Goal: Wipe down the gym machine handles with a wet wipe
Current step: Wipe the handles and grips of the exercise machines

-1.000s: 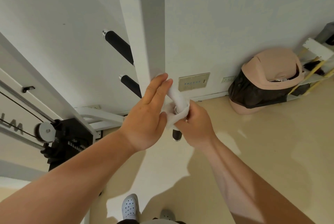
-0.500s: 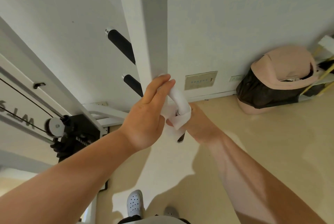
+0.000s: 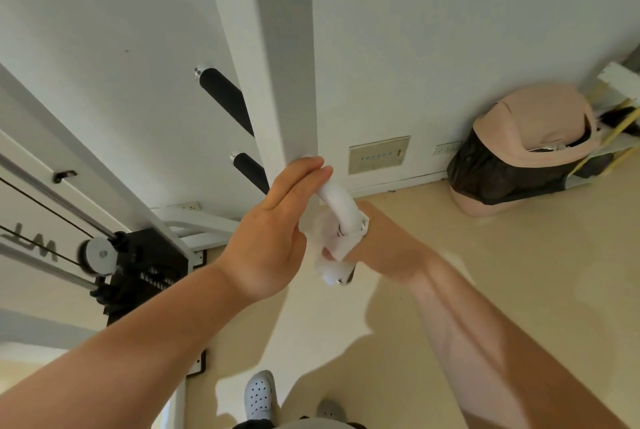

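A white curved bar (image 3: 337,201) sticks out from the white machine post (image 3: 277,58) and ends in a handle that is almost fully covered. A white wet wipe (image 3: 334,248) is wrapped around that handle. My right hand (image 3: 381,238) grips the wipe around the handle, fingers hidden behind it. My left hand (image 3: 273,224) rests flat, fingers straight, against the bar and post base, holding nothing. Two other black foam handles, an upper one (image 3: 225,96) and a lower one (image 3: 251,170), project from the post's left side.
A weight stack with pulley (image 3: 100,253) and cables stands at the left. A pink bin with a black liner (image 3: 523,148) sits by the wall at the right, beside a shelf (image 3: 620,137). My shoes (image 3: 259,394) are on the beige floor below.
My right hand has turned around the handle, wrist rotating under it, and the wipe has slid further down toward the handle's tip. My left hand stays in place.
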